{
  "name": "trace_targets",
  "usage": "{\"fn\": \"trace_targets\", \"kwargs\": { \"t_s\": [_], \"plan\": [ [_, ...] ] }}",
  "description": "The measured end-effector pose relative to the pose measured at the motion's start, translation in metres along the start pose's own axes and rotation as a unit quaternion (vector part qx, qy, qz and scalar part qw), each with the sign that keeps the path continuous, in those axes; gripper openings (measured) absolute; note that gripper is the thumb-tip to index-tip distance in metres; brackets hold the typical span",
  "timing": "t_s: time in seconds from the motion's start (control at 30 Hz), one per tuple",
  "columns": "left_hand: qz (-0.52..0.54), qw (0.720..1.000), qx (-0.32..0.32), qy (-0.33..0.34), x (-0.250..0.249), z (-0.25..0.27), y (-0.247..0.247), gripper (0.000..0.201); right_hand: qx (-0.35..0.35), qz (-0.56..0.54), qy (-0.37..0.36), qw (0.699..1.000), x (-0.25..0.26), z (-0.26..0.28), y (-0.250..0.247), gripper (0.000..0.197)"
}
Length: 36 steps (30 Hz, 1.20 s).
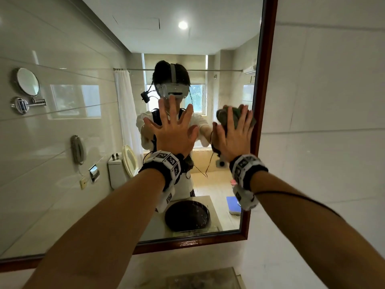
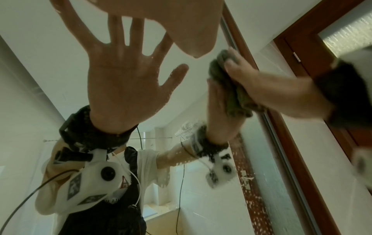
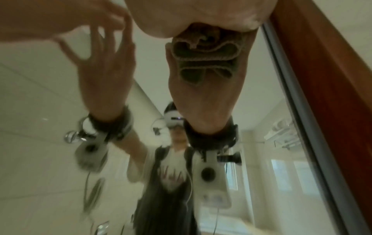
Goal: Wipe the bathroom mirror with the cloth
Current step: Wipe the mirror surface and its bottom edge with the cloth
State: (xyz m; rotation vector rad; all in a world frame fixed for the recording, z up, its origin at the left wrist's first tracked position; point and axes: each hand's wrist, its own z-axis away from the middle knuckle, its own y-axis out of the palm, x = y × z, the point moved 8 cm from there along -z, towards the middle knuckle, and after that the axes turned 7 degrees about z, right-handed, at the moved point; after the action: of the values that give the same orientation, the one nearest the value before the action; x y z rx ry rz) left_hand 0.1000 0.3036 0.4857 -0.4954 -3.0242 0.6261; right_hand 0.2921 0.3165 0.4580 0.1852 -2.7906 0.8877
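Observation:
The bathroom mirror [image 1: 83, 142] has a red-brown wooden frame [image 1: 264, 101]. My left hand [image 1: 175, 130] lies flat on the glass with its fingers spread and holds nothing. My right hand [image 1: 235, 134] presses a bunched grey-green cloth [image 1: 236, 114] against the glass, close beside the right side of the frame, with its fingers stretched over the cloth. The left wrist view shows the cloth [image 2: 237, 98] squeezed between my right hand [image 2: 281, 95] and the glass. In the right wrist view the folded cloth [image 3: 201, 38] shows under my palm, doubled by its reflection. Water spots speckle the glass near the frame.
A white tiled wall [image 1: 323, 142] lies to the right of the frame. The stone counter [image 1: 187, 278] is below the mirror. Reflected in the glass are a black round basin [image 1: 187, 215], a toilet, a shower curtain, a wall phone and a round shaving mirror.

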Motion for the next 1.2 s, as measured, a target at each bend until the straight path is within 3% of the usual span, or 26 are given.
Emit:
{"fn": "trace_targets", "kwargs": {
  "t_s": [0.2, 0.43, 0.6, 0.93, 1.07, 1.2],
  "plan": [
    [-0.002, 1.000, 0.003, 0.000, 0.000, 0.000, -0.001, 0.065, -0.050, -0.004, -0.027, 0.998, 0.012, -0.047, -0.036, 0.064],
    [0.000, 1.000, 0.006, -0.001, -0.001, 0.001, 0.000, 0.064, -0.063, -0.027, 0.006, 0.998, 0.012, -0.010, -0.010, 0.060],
    [0.003, 0.999, 0.014, -0.038, 0.001, 0.004, 0.000, 0.071, -0.031, -0.011, -0.032, 0.999, 0.024, 0.020, 0.011, 0.060],
    [0.007, 0.997, 0.022, -0.078, 0.038, 0.002, -0.022, 0.078, -0.108, -0.035, -0.043, 0.993, 0.092, -0.066, -0.043, 0.054],
    [0.008, 0.995, 0.052, -0.084, 0.053, 0.009, -0.019, 0.077, -0.092, 0.007, -0.141, 0.986, 0.115, -0.052, -0.028, 0.054],
    [0.032, 0.993, 0.079, -0.076, 0.049, 0.022, -0.012, 0.076, -0.070, 0.041, -0.233, 0.969, 0.113, 0.004, 0.008, 0.053]
  ]
}}
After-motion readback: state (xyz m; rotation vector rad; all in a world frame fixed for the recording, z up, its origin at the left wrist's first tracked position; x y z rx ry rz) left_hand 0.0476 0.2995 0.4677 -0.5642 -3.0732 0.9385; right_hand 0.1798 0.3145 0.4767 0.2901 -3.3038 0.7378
